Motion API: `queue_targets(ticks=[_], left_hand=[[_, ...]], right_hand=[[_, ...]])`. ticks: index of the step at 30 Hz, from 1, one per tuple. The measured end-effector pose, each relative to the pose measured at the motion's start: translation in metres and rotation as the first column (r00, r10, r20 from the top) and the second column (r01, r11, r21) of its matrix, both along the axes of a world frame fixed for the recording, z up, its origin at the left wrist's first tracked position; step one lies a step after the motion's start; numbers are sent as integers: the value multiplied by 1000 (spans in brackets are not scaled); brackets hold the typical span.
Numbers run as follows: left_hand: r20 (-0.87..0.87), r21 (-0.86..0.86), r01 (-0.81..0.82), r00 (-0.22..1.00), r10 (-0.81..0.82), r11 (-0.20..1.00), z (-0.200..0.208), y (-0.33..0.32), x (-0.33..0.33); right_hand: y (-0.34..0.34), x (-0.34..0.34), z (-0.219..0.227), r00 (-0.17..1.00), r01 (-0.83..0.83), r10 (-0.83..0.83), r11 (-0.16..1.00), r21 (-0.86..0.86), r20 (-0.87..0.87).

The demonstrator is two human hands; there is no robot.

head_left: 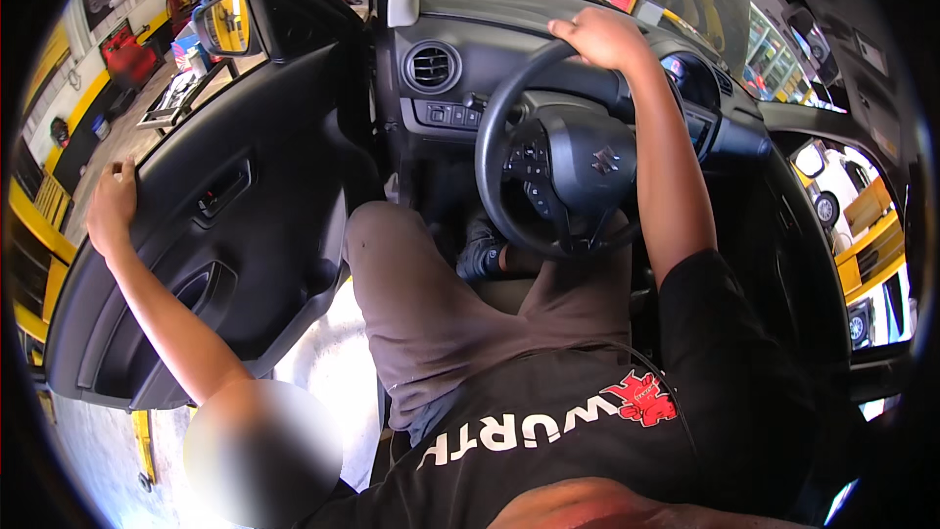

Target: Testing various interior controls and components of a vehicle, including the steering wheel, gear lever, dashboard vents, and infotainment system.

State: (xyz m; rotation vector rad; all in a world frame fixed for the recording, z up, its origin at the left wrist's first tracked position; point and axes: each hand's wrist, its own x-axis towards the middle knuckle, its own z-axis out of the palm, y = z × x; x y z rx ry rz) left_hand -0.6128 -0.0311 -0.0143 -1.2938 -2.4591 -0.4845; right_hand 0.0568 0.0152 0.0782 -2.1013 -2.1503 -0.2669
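I sit in a car's driver's seat. My right hand [604, 37] is closed round the top of the black steering wheel [490, 142], the arm stretched across the wheel's right side. My left hand [112, 208] grips the upper edge of the black car door [284, 127], its fingers bent over the window sill. The door stands swung outward, with bright floor showing between it and the seat. An inner door handle [223, 193] lies to the right of my left hand. Part of the wheel's right side is hidden behind my forearm.
A side mirror [228, 24] sits at the door's front corner. The dashboard has a round air vent [431, 67] and a stalk behind the wheel. My shoe [481, 250] is in the footwell. Outside are a red machine [129, 54], a metal frame and yellow railings.
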Motion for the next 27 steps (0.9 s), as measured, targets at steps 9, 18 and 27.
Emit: queue_targets(ticks=[9,18,27], left_hand=[[3,7,-25,1000,25,1000,-2,-4,3],[22,18,-28,999,28,999,2,1,16],[13,28,-33,999,32,999,4,-10,22]], right_hand=[[-7,-10,-1,996,56,-54,998,20,-73],[-2,-1,-3,996,45,-43,999,27,-73],[-7,-5,-3,996,42,-38,998,48,-76]])
